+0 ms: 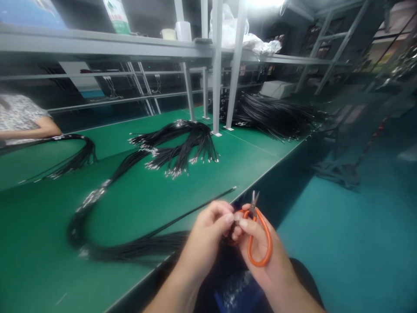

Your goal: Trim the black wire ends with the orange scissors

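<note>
My right hand [260,237] has a pair of scissors [269,243] with orange handles looped around it, the slightly parted blades pointing up and away. Its thumb and finger meet the fingertips of my left hand [210,228], which is closed in a pinch. A black cable end [232,226] with a small pale tip seems to lie between the two hands, mostly hidden by fingers. Behind my left wrist runs a bundle of black cables [140,247], curving back over the green table. One single cable [195,209] sticks out beyond my left hand.
More black cables [182,148] with silvery ends lie on the green table [156,208], and a large pile [267,115] sits farther back. Metal posts [216,78] hold up a shelf [97,45]. At left, another person's arm [47,127] rests near cables. The table edge drops off at right.
</note>
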Available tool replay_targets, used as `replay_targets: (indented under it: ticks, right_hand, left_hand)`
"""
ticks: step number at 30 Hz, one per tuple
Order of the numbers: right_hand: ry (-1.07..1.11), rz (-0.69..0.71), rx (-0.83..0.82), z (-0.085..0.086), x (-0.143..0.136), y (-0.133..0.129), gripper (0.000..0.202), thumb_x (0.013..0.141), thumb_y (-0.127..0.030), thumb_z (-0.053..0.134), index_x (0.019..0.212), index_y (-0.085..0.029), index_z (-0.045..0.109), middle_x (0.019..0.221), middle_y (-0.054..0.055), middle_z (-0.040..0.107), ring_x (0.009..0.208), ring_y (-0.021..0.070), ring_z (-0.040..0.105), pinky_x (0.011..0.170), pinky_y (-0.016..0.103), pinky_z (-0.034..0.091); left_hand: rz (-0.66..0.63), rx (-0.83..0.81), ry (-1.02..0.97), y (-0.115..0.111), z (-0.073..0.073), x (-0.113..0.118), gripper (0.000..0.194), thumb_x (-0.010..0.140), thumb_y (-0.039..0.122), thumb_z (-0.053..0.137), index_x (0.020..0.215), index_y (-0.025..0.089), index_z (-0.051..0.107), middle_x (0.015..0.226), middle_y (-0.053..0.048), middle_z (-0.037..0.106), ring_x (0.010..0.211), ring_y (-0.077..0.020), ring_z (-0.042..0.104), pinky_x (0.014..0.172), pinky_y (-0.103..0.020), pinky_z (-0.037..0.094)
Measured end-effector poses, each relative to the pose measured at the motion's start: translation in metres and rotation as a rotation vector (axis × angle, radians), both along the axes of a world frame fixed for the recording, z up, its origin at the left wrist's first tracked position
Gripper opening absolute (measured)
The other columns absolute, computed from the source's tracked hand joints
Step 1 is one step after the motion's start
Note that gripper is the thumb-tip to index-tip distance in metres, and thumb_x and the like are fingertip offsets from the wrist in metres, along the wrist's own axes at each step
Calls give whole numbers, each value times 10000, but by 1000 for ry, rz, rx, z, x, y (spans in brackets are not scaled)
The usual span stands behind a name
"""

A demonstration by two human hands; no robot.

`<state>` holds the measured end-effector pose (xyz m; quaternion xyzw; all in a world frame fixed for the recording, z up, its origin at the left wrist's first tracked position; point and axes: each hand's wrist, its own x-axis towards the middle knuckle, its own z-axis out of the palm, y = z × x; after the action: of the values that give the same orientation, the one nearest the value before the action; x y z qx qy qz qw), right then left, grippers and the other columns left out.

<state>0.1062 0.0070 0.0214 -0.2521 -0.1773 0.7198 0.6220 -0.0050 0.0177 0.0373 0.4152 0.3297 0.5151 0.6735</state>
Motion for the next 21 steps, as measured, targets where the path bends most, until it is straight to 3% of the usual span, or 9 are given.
replay_targets:
  ticks: [3,5,7,9,11,16,21]
  right_hand:
    - [12,15,3,-3,1,1,188,731,-64,647,865,-188,601,728,-4,635,590,99,575,581,210,494]
    - [15,10,-4,-4,1,2,200,738,-61,641,881,-194,596,745,-2,634,599,102,575,585,218,496]
    - [21,11,-6,-5,0,2,201,748,-65,639,893,-197,593,757,-2,628,601,101,571,587,226,496]
    - [32,23,3,-4,-1,2,187,755,-72,638,890,-193,592,752,-3,620,601,103,565,580,230,489]
    - [39,27,9,-3,-1,1,182,758,-75,637,891,-190,591,753,-1,617,610,107,563,579,236,482]
    - [55,36,47,-1,-2,1,173,782,-54,574,881,-195,575,726,-11,594,633,113,550,606,246,468]
    - [-90,-58,83,1,-6,0,176,795,-96,593,898,-227,539,735,-37,586,640,109,541,631,244,452]
  left_hand:
    - [128,106,230,0,-2,-6,100,840,189,557,748,152,543,816,-9,547,598,-79,509,576,-212,443]
    - [272,284,467,-1,-2,-10,78,858,162,512,867,176,588,886,-32,572,674,-111,552,624,-235,478]
    - [381,531,720,-3,-1,-13,205,861,145,493,1009,217,616,1016,-66,589,799,-155,596,703,-277,510]
    - [417,723,892,-5,0,-14,253,847,142,516,1034,251,646,1113,-79,584,854,-176,616,727,-293,526]
    - [436,811,978,-5,-1,-16,223,836,142,538,961,262,679,1106,-72,601,811,-168,630,691,-280,536]
    - [556,814,1047,-2,-6,-25,215,846,95,526,923,231,674,1057,-75,616,926,-187,613,778,-295,504]
    - [459,672,940,-4,-1,-25,173,867,115,507,869,217,647,887,-29,637,818,-155,609,696,-239,477]
